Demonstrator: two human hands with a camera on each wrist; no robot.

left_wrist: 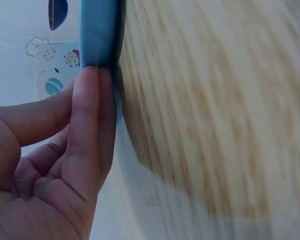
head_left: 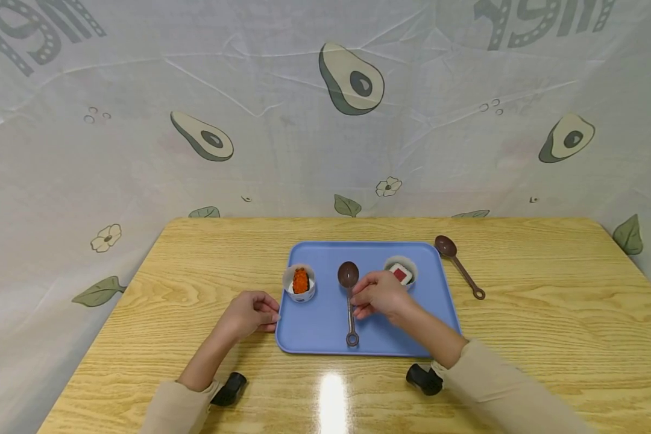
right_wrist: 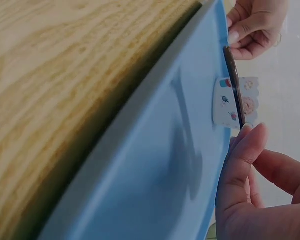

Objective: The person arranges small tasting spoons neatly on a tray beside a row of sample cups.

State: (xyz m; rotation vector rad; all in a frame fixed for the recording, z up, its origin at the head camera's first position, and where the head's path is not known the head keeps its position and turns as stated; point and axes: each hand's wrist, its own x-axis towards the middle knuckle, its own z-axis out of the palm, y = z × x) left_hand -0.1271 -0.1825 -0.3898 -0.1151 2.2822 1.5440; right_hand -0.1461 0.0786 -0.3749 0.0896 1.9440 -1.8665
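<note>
A brown spoon (head_left: 348,275) with a ringed handle end is above the blue tray (head_left: 314,337); my right hand (head_left: 381,294) pinches its handle. In the right wrist view, the spoon handle (right_wrist: 233,75) stands apart from the tray, which carries its shadow. My left hand (head_left: 252,314) pinches the tray's left rim, with the thumb and fingertips meeting at the edge. On the tray's left side, a paper cup (head_left: 299,297) holds an orange-topped sushi piece (head_left: 301,280). Partly behind my right hand, another cup (head_left: 410,265) holds a white sushi piece with a red centre (head_left: 399,274).
A second brown spoon (head_left: 461,271) lies on the wooden table (head_left: 542,301) beyond the tray's right edge. Behind the table hangs a pale cloth (head_left: 282,163) with avocado prints. Black wrist mounts (head_left: 424,380) sit below both wrists.
</note>
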